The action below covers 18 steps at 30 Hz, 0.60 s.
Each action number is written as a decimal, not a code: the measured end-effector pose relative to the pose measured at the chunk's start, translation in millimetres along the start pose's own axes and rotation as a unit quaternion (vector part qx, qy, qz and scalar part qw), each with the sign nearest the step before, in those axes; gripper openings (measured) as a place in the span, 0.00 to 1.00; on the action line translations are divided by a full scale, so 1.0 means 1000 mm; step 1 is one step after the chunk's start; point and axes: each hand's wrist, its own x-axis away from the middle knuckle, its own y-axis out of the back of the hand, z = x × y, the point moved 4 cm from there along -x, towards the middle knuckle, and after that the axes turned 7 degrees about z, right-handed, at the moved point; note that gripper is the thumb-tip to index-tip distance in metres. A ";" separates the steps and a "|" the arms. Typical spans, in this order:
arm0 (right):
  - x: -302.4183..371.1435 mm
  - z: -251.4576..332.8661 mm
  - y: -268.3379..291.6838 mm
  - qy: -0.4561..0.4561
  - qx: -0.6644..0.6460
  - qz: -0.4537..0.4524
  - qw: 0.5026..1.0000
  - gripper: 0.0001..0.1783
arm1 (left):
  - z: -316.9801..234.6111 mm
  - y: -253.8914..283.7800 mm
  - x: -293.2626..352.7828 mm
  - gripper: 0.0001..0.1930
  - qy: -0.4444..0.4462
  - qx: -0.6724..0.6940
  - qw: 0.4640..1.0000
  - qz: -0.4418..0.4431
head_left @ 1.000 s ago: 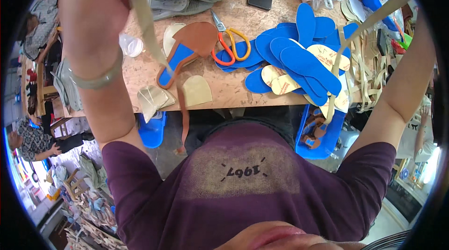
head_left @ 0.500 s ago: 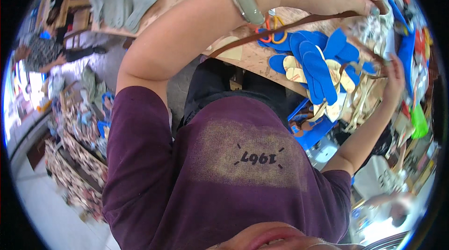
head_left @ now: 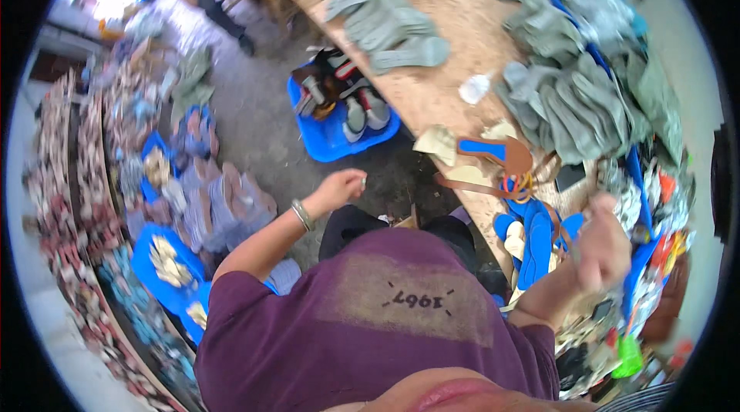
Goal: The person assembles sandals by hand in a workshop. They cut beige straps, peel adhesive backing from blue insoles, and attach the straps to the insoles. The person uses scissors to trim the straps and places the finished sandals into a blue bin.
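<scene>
My left hand (head_left: pixel 341 188), with a bangle on its wrist, hangs over the floor left of the table with its fingers curled together; anything inside them is too small to make out. My right hand (head_left: pixel 603 248) is a motion-blurred fist over the table's right part, and what it holds, if anything, is hidden. A brown strap (head_left: pixel 472 187) lies across the near table edge, running towards the right hand. Beside it are orange-handled scissors (head_left: pixel 524 187), blue insoles (head_left: pixel 537 238) and a brown sole piece with a blue patch (head_left: pixel 493 151).
Grey insoles (head_left: pixel 401 30) lie in piles on the wooden table (head_left: pixel 462 50). A blue basin (head_left: pixel 331 146) of shoes stands on the floor beside it. Shoe parts fill racks (head_left: pixel 116 181) at the left, near another blue basin (head_left: pixel 150 265). A person (head_left: pixel 220 15) is at the far left.
My left hand has let go of the brown strap and swung left, off the table. The strap now lies on the table. The view has turned, bringing in more table and floor.
</scene>
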 end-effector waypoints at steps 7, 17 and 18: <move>-0.123 0.176 -0.160 0.635 -0.382 0.089 0.666 0.11 | 0.185 0.017 0.230 0.25 0.128 0.118 0.972 -0.155; -0.138 0.298 -0.378 0.686 -0.501 0.104 0.518 0.13 | 0.360 -0.080 0.334 0.30 0.145 0.417 0.776 -0.452; -0.156 0.283 -0.386 0.664 -0.577 0.097 0.465 0.13 | 0.339 -0.110 0.359 0.29 0.190 0.503 0.681 -0.497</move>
